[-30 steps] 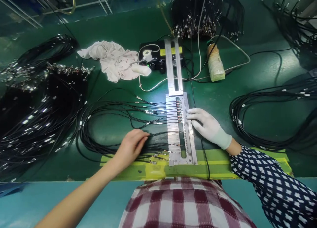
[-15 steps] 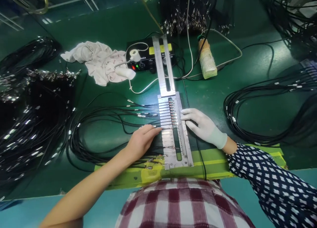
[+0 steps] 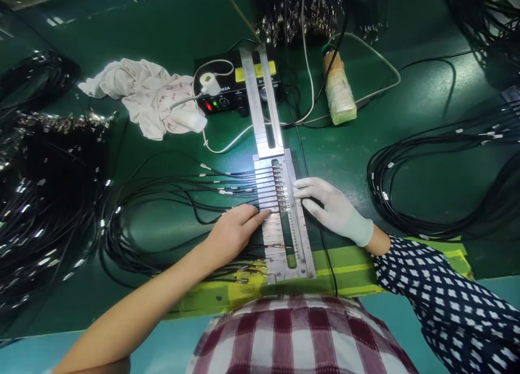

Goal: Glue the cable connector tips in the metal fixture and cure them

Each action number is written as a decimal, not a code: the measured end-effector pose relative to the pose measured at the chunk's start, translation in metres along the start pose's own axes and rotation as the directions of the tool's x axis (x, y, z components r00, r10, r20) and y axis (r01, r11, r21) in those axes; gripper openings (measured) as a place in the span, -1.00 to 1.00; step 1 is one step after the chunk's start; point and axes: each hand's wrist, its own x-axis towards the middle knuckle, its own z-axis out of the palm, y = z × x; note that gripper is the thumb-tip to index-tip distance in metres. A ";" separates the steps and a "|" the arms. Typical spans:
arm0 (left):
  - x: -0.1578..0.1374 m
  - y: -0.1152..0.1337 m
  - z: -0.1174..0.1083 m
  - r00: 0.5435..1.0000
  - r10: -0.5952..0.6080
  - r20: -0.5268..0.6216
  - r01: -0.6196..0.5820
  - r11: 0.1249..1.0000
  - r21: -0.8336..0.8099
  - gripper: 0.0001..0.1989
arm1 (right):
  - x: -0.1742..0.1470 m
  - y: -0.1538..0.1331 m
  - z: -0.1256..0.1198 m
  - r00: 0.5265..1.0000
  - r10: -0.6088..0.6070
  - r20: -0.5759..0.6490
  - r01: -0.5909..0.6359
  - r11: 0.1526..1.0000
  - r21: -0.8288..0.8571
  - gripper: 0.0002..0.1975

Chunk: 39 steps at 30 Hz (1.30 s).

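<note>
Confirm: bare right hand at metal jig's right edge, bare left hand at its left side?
No, head view shows the right hand in a white glove, at the right edge of the metal jig; the bare left hand is at its left side.

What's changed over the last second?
The left hand moved right and slightly forward onto the metal plate. Its cable now lies beside those already in the grooves; whether the fingers have let go is unclear. A red light now shows on the black box. The gloved right hand stayed at the plate's edge.
</note>
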 end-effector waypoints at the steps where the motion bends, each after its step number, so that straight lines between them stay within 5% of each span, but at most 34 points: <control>1: 0.000 0.000 0.000 1.000 -0.005 -0.001 0.005 1.000 -0.020 -0.66 | 0.000 0.000 0.000 1.000 0.001 -0.002 -0.001 1.000 0.002 -0.79; 6: -0.001 -0.002 0.007 0.998 -0.061 0.004 0.060 0.982 -0.179 -0.71 | 0.000 0.001 0.000 1.000 0.015 -0.010 -0.015 1.000 0.000 -0.80; 14: -0.018 0.011 0.013 0.995 -0.097 -0.037 0.102 0.980 0.172 -0.58 | 0.001 0.001 0.000 1.000 0.010 -0.012 -0.009 1.000 0.014 -0.79; 23: 0.014 0.017 0.018 0.999 -0.027 0.035 0.021 0.986 0.165 -0.62 | -0.001 0.005 0.002 0.999 -0.025 -0.040 0.025 1.000 0.010 -0.80; 28: 0.025 0.028 0.023 0.986 -0.156 0.063 0.150 0.984 0.095 -0.64 | -0.002 0.009 0.004 0.998 -0.031 -0.048 0.030 1.000 -0.007 -0.80; 33: 0.018 0.034 0.016 0.986 -0.164 -0.038 0.168 0.948 0.270 -0.70 | -0.008 0.001 0.001 0.998 -0.057 -0.014 0.056 0.997 -0.054 -0.79; 36: -0.003 0.034 0.001 0.965 -0.261 -0.025 0.262 0.961 0.092 -0.76 | -0.016 -0.005 -0.002 0.999 -0.037 0.014 0.038 0.996 -0.083 -0.76; 39: -0.029 0.036 -0.013 0.933 -0.342 0.110 0.359 0.907 -0.221 -0.83 | -0.021 -0.007 -0.003 1.000 -0.015 0.005 0.015 0.997 -0.076 -0.76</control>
